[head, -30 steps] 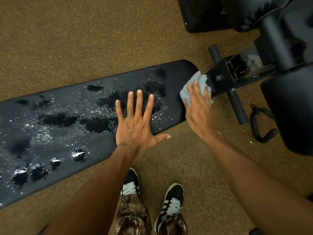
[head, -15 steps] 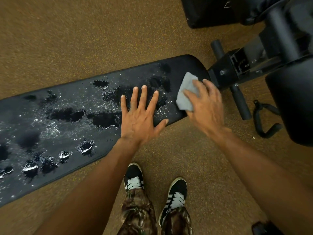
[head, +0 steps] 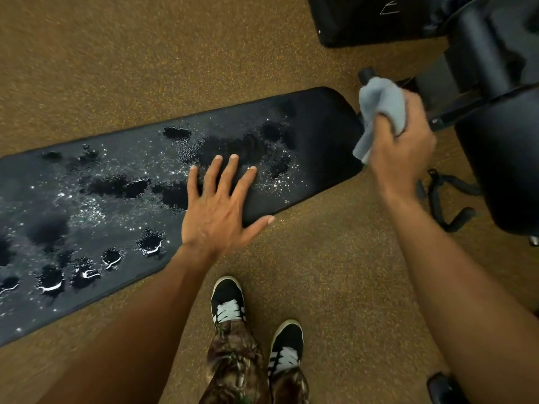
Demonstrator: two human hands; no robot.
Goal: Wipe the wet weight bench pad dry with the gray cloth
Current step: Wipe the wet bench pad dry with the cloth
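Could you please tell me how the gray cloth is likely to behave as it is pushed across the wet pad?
The cloth looks floppy: it bunches in the right hand and a corner hangs limp, so it will likely crumple unless pressed flat. It seems light. Pooled water on the pad will probably soak in, making it heavier and draggier.

The person is wearing camouflage trousers (head: pixel 236 363) in browns and greens and black sneakers (head: pixel 227 298) with white laces and white side stripes. Both forearms (head: pixel 163 310) are showing bare, with no sleeves, watch or rings visible.
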